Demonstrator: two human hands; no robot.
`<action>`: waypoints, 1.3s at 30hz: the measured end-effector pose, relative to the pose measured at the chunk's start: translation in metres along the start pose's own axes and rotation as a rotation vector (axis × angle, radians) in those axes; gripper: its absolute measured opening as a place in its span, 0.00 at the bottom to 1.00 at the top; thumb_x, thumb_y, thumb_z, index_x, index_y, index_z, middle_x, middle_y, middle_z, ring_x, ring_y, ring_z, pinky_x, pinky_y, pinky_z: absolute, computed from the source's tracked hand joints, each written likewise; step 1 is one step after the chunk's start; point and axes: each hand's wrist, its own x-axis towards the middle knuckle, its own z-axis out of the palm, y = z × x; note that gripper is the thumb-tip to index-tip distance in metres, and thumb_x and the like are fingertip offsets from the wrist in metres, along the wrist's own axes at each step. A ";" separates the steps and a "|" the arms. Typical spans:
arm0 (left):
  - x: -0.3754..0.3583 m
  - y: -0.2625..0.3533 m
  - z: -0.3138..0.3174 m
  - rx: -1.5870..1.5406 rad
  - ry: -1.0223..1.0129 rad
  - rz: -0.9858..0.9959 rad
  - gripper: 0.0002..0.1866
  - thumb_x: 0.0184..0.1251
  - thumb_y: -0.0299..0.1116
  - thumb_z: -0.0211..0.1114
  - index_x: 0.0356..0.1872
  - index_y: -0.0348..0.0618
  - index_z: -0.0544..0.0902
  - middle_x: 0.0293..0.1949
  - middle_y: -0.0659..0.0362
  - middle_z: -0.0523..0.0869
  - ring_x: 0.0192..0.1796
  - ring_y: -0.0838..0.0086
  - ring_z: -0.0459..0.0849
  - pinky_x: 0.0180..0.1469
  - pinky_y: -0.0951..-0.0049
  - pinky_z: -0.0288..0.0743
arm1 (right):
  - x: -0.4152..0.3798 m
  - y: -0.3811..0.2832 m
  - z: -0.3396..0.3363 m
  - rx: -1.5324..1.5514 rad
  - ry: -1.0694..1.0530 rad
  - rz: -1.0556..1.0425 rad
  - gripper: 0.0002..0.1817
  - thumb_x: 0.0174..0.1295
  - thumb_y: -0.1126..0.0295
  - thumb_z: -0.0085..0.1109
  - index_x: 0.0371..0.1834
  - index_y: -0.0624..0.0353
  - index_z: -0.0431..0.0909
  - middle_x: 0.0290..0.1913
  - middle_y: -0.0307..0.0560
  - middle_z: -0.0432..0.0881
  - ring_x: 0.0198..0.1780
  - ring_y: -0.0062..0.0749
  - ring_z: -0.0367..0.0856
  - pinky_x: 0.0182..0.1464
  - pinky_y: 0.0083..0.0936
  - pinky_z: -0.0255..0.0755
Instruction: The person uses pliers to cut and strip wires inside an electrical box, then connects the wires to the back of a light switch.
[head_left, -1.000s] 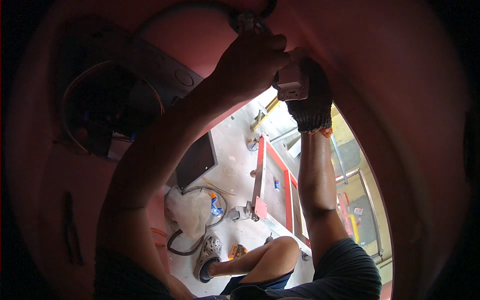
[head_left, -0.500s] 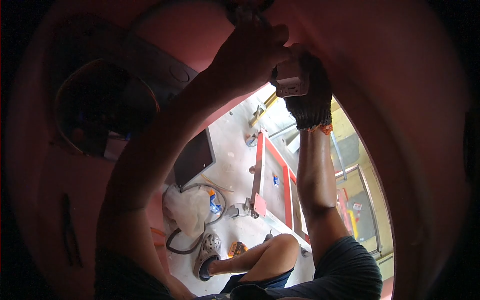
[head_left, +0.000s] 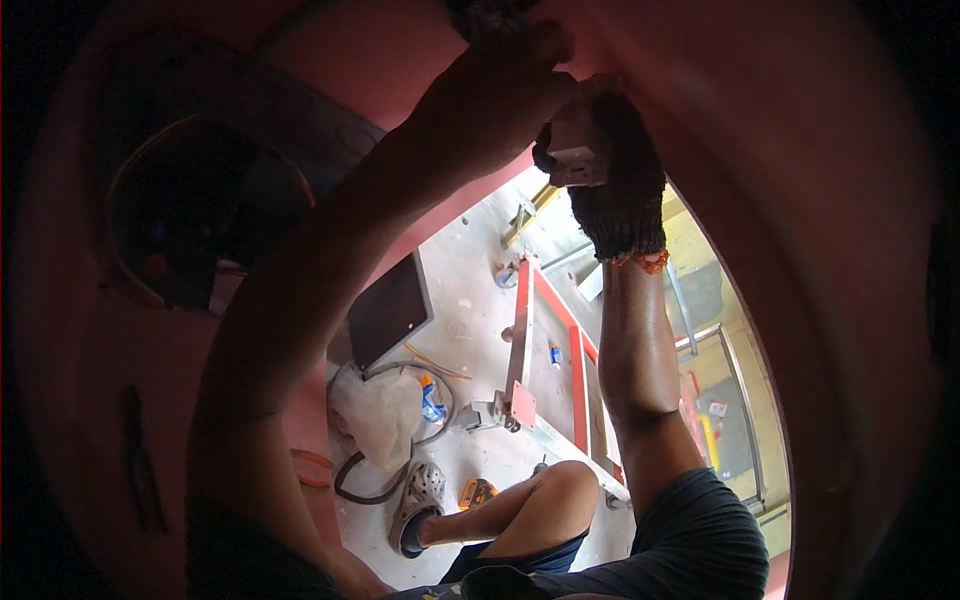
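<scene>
In deep shadow at the top of the head view, my bare left hand (head_left: pixel 500 90) has its fingers curled in beside a dark fitting (head_left: pixel 492 16). I cannot tell what those fingers hold. Just right of it, my right hand (head_left: pixel 625 165), in a dark knitted glove with an orange cuff edge, is wrapped round a pale boxy part (head_left: pixel 580 150). Small dark openings show on the lower end of that part. The left fingertips come right up to its upper edge.
Reddish walls surround my arms, with a round opening (head_left: pixel 210 210) on the left. Dark pliers (head_left: pixel 143 460) lie lower left. Through the large opening show a red and white frame (head_left: pixel 523 330), a dark panel (head_left: pixel 392 310), a plastic bag (head_left: pixel 375 415) and a yellow-black tool (head_left: pixel 478 494) by my foot.
Both hands have shifted slightly upward, and the pale boxy part has tilted so its end with the openings shows less. Each hand keeps its closed shape.
</scene>
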 end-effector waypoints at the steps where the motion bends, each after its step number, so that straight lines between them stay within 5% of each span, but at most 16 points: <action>1: 0.001 0.000 -0.003 0.002 0.000 -0.003 0.07 0.48 0.23 0.72 0.25 0.50 0.85 0.33 0.59 0.77 0.46 0.64 0.78 0.50 0.64 0.72 | -0.001 0.000 0.007 0.002 -0.003 0.000 0.14 0.48 0.66 0.71 0.36 0.58 0.81 0.33 0.47 0.83 0.36 0.41 0.84 0.38 0.33 0.78; 4: 0.010 0.001 -0.007 0.101 0.023 0.130 0.11 0.49 0.27 0.75 0.37 0.49 0.89 0.37 0.58 0.81 0.40 0.67 0.84 0.42 0.68 0.81 | -0.003 -0.009 0.015 0.290 0.214 0.109 0.13 0.48 0.67 0.72 0.36 0.58 0.81 0.33 0.48 0.84 0.34 0.40 0.84 0.37 0.32 0.79; 6: 0.004 0.002 -0.003 -0.087 0.010 0.031 0.10 0.42 0.20 0.74 0.25 0.48 0.85 0.35 0.59 0.78 0.48 0.63 0.78 0.51 0.62 0.73 | -0.005 -0.035 0.001 0.458 0.018 0.435 0.13 0.48 0.68 0.72 0.35 0.58 0.81 0.33 0.48 0.84 0.35 0.40 0.84 0.39 0.33 0.79; 7: 0.002 0.002 -0.003 -0.085 0.007 0.031 0.10 0.42 0.20 0.74 0.25 0.48 0.85 0.35 0.59 0.78 0.48 0.63 0.78 0.51 0.62 0.73 | -0.005 -0.036 0.000 0.462 0.018 0.435 0.13 0.48 0.68 0.72 0.35 0.58 0.81 0.33 0.48 0.84 0.35 0.40 0.84 0.39 0.33 0.79; 9: 0.001 0.001 -0.001 -0.080 -0.027 0.020 0.09 0.42 0.20 0.73 0.25 0.47 0.85 0.36 0.59 0.78 0.49 0.63 0.78 0.49 0.63 0.74 | -0.003 -0.036 -0.001 -0.225 -0.077 0.129 0.12 0.48 0.70 0.71 0.35 0.58 0.81 0.33 0.49 0.83 0.39 0.42 0.84 0.40 0.34 0.79; 10: 0.001 0.001 0.001 -0.080 -0.027 0.020 0.09 0.42 0.20 0.73 0.25 0.47 0.85 0.36 0.59 0.78 0.49 0.63 0.78 0.49 0.63 0.74 | -0.002 -0.034 -0.001 -0.226 -0.076 0.128 0.12 0.48 0.70 0.71 0.35 0.58 0.81 0.33 0.49 0.83 0.39 0.42 0.84 0.40 0.34 0.79; 16: 0.003 -0.002 -0.004 0.009 -0.059 -0.013 0.05 0.52 0.22 0.72 0.27 0.46 0.86 0.43 0.57 0.80 0.51 0.65 0.80 0.50 0.66 0.79 | -0.004 -0.009 0.004 -0.167 0.003 0.088 0.15 0.41 0.71 0.73 0.35 0.57 0.82 0.35 0.48 0.84 0.41 0.44 0.82 0.42 0.37 0.76; 19: 0.002 -0.018 -0.019 -0.020 -0.060 0.138 0.12 0.52 0.26 0.72 0.40 0.44 0.88 0.45 0.57 0.82 0.52 0.66 0.83 0.51 0.65 0.81 | -0.005 -0.012 0.005 0.345 0.046 0.291 0.15 0.44 0.73 0.71 0.37 0.58 0.82 0.36 0.47 0.84 0.39 0.42 0.83 0.41 0.35 0.78; 21: 0.001 -0.030 -0.025 0.032 -0.141 0.238 0.06 0.65 0.29 0.69 0.41 0.46 0.85 0.56 0.57 0.81 0.58 0.66 0.79 0.59 0.67 0.79 | -0.005 -0.016 0.009 0.694 0.067 0.423 0.14 0.45 0.74 0.70 0.38 0.59 0.82 0.36 0.46 0.84 0.38 0.41 0.83 0.41 0.34 0.79; 24: -0.002 -0.014 -0.035 0.154 -0.312 0.061 0.12 0.60 0.27 0.71 0.45 0.47 0.84 0.55 0.57 0.81 0.57 0.65 0.79 0.58 0.66 0.79 | -0.001 -0.023 -0.002 0.844 -0.074 0.560 0.13 0.49 0.75 0.69 0.40 0.59 0.81 0.36 0.44 0.84 0.37 0.35 0.85 0.39 0.30 0.80; 27: -0.003 -0.023 -0.027 0.153 -0.190 0.246 0.16 0.55 0.24 0.71 0.46 0.47 0.83 0.54 0.57 0.81 0.57 0.65 0.79 0.56 0.65 0.79 | 0.002 -0.030 -0.004 0.679 -0.082 0.472 0.15 0.49 0.75 0.68 0.42 0.59 0.81 0.36 0.43 0.84 0.38 0.33 0.85 0.40 0.29 0.81; 39: -0.001 -0.013 -0.010 0.089 -0.078 0.203 0.18 0.51 0.18 0.68 0.45 0.45 0.81 0.43 0.57 0.82 0.49 0.64 0.82 0.49 0.65 0.79 | 0.006 -0.017 -0.007 0.556 -0.078 0.398 0.12 0.49 0.70 0.73 0.36 0.57 0.82 0.39 0.44 0.85 0.40 0.38 0.86 0.43 0.29 0.82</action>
